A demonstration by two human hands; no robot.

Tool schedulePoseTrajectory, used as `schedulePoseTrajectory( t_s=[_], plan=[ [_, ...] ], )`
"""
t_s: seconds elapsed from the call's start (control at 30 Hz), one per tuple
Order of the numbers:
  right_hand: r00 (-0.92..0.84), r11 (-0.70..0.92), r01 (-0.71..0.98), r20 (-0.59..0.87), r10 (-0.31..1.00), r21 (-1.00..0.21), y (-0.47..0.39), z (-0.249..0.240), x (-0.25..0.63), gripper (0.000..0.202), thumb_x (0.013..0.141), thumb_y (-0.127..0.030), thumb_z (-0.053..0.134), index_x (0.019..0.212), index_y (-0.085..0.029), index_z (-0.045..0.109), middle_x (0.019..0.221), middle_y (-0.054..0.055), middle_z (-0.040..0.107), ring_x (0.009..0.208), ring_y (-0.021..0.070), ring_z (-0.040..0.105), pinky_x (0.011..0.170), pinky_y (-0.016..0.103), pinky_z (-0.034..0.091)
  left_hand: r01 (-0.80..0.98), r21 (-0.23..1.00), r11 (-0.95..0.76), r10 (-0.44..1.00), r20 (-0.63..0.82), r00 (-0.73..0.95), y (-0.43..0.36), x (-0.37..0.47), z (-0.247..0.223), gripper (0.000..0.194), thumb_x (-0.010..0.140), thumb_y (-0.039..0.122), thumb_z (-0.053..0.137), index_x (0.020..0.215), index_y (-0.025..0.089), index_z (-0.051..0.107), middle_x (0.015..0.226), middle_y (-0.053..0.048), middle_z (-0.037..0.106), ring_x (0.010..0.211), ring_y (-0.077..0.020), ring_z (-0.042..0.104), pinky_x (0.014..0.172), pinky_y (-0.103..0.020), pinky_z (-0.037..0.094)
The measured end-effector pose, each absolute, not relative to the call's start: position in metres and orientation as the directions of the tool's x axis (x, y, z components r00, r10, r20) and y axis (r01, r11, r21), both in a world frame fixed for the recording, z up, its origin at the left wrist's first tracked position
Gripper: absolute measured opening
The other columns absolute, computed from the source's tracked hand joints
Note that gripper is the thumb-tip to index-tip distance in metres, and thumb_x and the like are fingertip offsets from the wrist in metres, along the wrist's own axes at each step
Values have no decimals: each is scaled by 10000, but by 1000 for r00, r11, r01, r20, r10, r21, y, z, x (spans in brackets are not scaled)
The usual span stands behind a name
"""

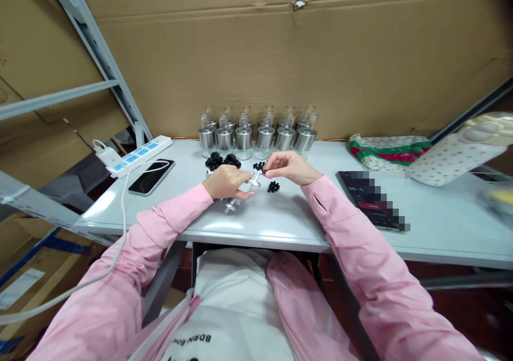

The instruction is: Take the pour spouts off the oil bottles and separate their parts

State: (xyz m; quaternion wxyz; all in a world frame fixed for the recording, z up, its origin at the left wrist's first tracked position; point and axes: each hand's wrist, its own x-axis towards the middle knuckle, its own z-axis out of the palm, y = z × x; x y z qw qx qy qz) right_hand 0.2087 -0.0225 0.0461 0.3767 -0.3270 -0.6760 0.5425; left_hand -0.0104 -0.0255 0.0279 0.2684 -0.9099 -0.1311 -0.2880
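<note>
My left hand (pixel 227 182) is closed round a whitish spout-like part (pixel 254 183) that points up to the right. The fingertips of my right hand (pixel 289 167) pinch together at the part's tip, on what looks like a small black piece. Small black pieces lie in two little heaps, one (pixel 258 166) behind the fingers and one (pixel 273 186) just below my right hand. Behind my left hand sits a pile of black rings or caps (pixel 222 161). More clear parts (pixel 231 205) lie on the table under my left hand, partly hidden by it.
Two rows of glass bottles with metal sleeves (pixel 243 136) stand at the table's back. A power strip (pixel 140 156) and phone (pixel 152 177) are at left, with a white cable over my left sleeve. A larger device (pixel 371 200), a colourful pouch (pixel 388 151) and a dotted white object (pixel 444 158) are at right.
</note>
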Motion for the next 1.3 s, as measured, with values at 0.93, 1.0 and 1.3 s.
schedulePoseTrajectory(
  t_s=[0.93, 1.0, 1.3],
  plan=[
    [-779, -150, -180, 48, 625, -972, -29, 39, 205, 370, 748, -232, 654, 1094, -111, 603, 754, 23, 608, 690, 100, 550, 678, 265, 434, 397, -420, -816, 68, 612, 788, -25, -10, 29, 340, 828, 476, 412, 682, 178, 490, 497, 18, 551, 437, -119, 534, 457, -244, 338],
    [-794, -162, -179, 45, 607, -970, -28, 38, 204, 364, 766, -230, 627, 1105, -101, 587, 745, 21, 593, 676, 100, 542, 672, 272, 427, 392, -420, -819, 50, 627, 777, -25, -10, 29, 343, 828, 478, 420, 676, 177, 486, 498, 15, 556, 436, -120, 538, 451, -243, 333],
    [-795, -174, -200, 56, 604, -964, -30, 38, 202, 327, 752, -272, 641, 1035, -120, 583, 727, 20, 596, 676, 112, 558, 672, 274, 424, 393, -431, -812, 58, 612, 789, -26, -10, 30, 361, 829, 500, 413, 707, 173, 505, 523, 6, 585, 423, -122, 524, 454, -253, 334]
  ],
)
